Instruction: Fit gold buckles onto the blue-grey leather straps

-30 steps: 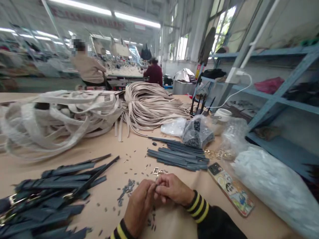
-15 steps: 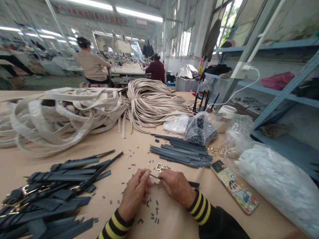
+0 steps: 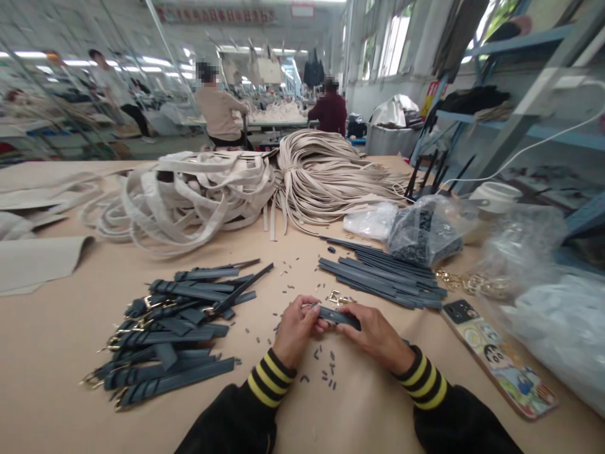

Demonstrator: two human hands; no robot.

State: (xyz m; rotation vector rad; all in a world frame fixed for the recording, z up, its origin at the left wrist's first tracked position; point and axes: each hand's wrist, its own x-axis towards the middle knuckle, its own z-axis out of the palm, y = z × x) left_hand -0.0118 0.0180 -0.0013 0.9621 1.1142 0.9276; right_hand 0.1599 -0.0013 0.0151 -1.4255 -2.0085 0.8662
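Observation:
Between my two hands is a dark blue-grey strap (image 3: 334, 315) with a small slot or hole in it, its flat face turned up. My left hand (image 3: 299, 325) is closed on the strap's left end, thumb on top. The right end is gripped by my right hand (image 3: 375, 334), fingers wrapped along it. Just beyond the strap lies a gold buckle (image 3: 336, 297) on the table. Small dark cut pieces (image 3: 326, 376) are scattered in front of my hands and past them.
Finished-looking straps with gold hardware (image 3: 174, 328) are piled left. Plain dark strips (image 3: 382, 280) lie behind right, near gold clasps (image 3: 466, 282) and a phone (image 3: 498, 359). Bundled beige straps (image 3: 326, 180) and plastic bags (image 3: 425, 227) sit farther back. Two people sit beyond the table.
My view has swung left. The strap has turned from edge-on to flat face up, and my right hand has shifted its hold along it. The gold buckle still lies beyond my hands.

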